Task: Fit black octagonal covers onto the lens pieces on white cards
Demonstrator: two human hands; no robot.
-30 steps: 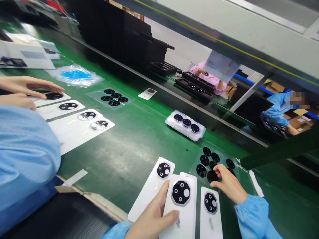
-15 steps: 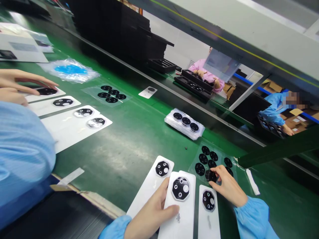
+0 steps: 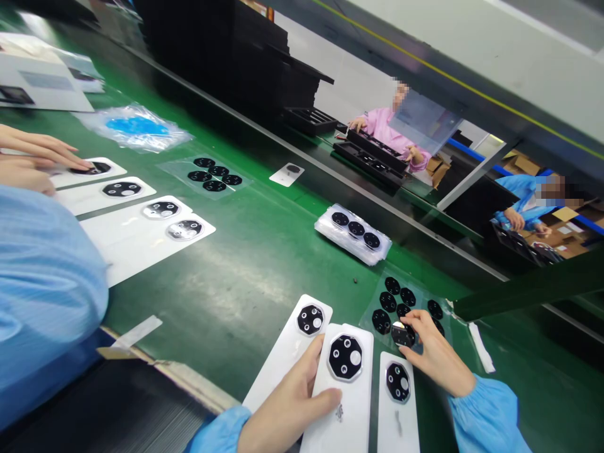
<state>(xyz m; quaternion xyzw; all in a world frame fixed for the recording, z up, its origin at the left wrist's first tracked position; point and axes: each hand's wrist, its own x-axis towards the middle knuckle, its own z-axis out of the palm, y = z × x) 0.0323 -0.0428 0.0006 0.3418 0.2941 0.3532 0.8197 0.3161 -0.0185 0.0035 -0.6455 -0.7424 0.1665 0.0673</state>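
Note:
Three white phone back covers lie side by side at the near edge of the green belt. My left hand grips the middle cover, thumb on its face below the black octagonal camera ring. My right hand pinches one black lens disc at the near edge of a clear sheet that carries several such discs. The left cover and right cover lie untouched.
A co-worker in a blue sleeve at left handles several white covers. Another disc sheet, a blue bag, a wrapped pack and a lone cover lie on the belt. Black trays stand behind; people work beyond.
My right hand's fingers have closed on one disc at the sheet's near edge and lifted it slightly. My left hand stays on the middle cover. The co-worker's hands shifted a little left.

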